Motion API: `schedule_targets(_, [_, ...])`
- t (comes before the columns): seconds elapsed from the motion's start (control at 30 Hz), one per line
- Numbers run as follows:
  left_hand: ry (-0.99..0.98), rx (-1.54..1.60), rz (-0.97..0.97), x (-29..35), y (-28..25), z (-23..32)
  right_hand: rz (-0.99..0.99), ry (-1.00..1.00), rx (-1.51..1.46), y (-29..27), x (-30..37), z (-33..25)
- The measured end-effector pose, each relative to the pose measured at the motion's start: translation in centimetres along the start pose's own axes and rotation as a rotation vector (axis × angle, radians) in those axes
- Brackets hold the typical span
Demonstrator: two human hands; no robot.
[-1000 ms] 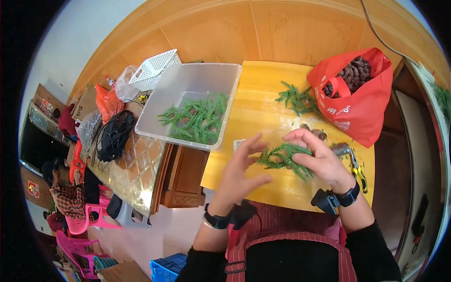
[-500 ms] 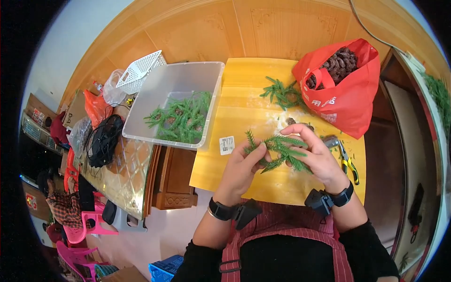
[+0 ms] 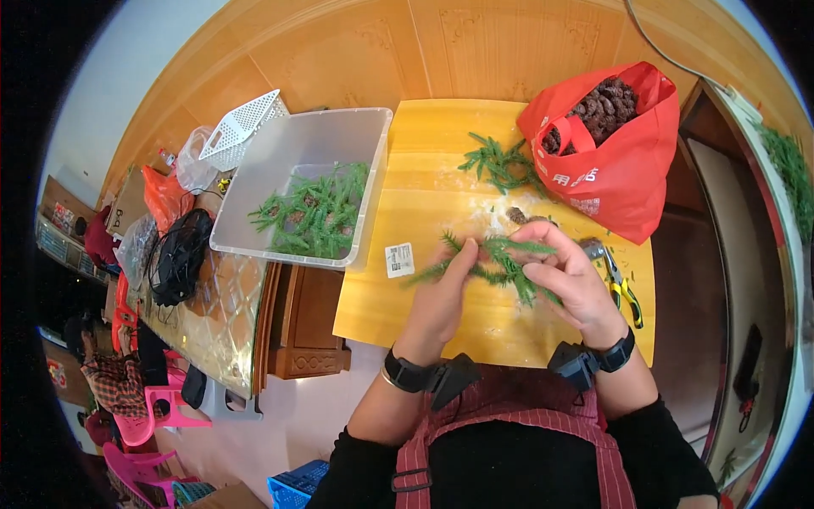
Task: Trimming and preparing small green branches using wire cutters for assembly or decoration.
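Above the front part of the yellow board, my two hands grip a green artificial pine sprig [image 3: 507,270] with several needled twigs. My left hand [image 3: 443,297] pinches its left side, and a blurred twig pokes out past that hand. On the other side, the fingers of my right hand [image 3: 572,276] are closed round its right twigs. Just beyond my right fingers a brown pine cone [image 3: 515,215] lies on the board. More green sprigs [image 3: 494,163] rest farther back, against a red bag [image 3: 629,188] filled with dark pine cones [image 3: 606,110].
Left of the yellow board [image 3: 424,187] stands a clear plastic bin [image 3: 280,148] holding sprigs and cones. A white label [image 3: 398,260] lies near my left hand. Yellow-and-black pliers [image 3: 625,293] lie right of my right hand. A white basket [image 3: 242,131] and black bag [image 3: 181,254] are farther left.
My left hand has turned, its fingers straighter, and a twig now sticks out to its left. My right hand still grips the sprig's right side. The whole view has shifted slightly.
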State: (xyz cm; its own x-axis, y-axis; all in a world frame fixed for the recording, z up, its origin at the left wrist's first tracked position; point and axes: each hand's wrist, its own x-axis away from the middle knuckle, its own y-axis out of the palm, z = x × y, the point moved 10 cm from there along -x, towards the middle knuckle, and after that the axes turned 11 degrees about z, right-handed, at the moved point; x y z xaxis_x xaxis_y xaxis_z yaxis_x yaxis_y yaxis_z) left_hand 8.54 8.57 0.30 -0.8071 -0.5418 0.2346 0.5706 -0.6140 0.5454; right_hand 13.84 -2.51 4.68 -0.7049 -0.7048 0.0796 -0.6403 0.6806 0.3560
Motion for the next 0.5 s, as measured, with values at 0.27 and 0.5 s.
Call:
schedule_targets(0.27, [1.642, -0.729, 0.263, 11.3, 3.2, 10.0, 0.169, -0.091, 0.023, -1.5, -0.1, -0.6])
schedule_targets(0.5, [1.093, -0.986, -0.117, 5.9, 5.9, 5.7, 0.120, 0.024, -0.280, -1.6, 0.3, 1.1])
